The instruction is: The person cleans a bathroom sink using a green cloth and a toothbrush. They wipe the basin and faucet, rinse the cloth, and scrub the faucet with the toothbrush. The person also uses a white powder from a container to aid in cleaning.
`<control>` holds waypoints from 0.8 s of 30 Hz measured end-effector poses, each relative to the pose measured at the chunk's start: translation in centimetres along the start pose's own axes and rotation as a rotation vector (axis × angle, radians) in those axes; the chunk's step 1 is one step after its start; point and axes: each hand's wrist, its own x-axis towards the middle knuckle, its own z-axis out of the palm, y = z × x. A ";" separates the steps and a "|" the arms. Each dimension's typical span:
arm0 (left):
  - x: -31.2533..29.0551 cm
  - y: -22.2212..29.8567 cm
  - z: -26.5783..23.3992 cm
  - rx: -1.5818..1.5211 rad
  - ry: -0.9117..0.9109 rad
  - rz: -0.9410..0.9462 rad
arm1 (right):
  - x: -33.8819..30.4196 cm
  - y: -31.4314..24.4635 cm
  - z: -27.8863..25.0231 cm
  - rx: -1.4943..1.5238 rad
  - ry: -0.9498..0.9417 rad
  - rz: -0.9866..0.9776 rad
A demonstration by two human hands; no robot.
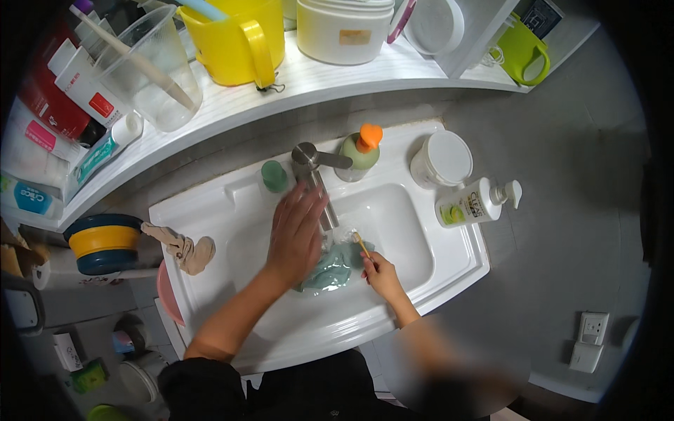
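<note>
Fingers stretched out, my left hand (298,235) is raised at the metal faucet (328,210), covering part of its body; whether it touches the faucet I cannot tell. My right hand (382,275) is closed round the thin yellow handle of a small brush that looks like a toothbrush (361,244). The brush's pale head is by the foamy water under the spout. Below it, a wet grey-green cloth (330,270) lies bunched in the white sink (414,242), between my two hands.
Along the sink's back rim stand a green cup (274,177), an orange-topped soap bottle (359,156) and a white tub (442,160). A white pump bottle (470,203) is at the right. A beige cloth (188,251) hangs on the left rim. Above, a white shelf (330,88) holds a yellow mug (235,42).
</note>
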 end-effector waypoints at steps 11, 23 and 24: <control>3.0 -1.2 2.2 0.065 -0.141 0.188 | 7.3 1.9 1.7 -0.632 0.200 -0.169; 8.3 -6.5 1.9 -0.010 -0.259 0.234 | 6.7 1.4 2.7 -0.653 0.061 -0.218; 9.2 -6.5 1.2 -0.207 -0.342 0.017 | 5.8 0.4 2.3 -0.660 0.105 -0.224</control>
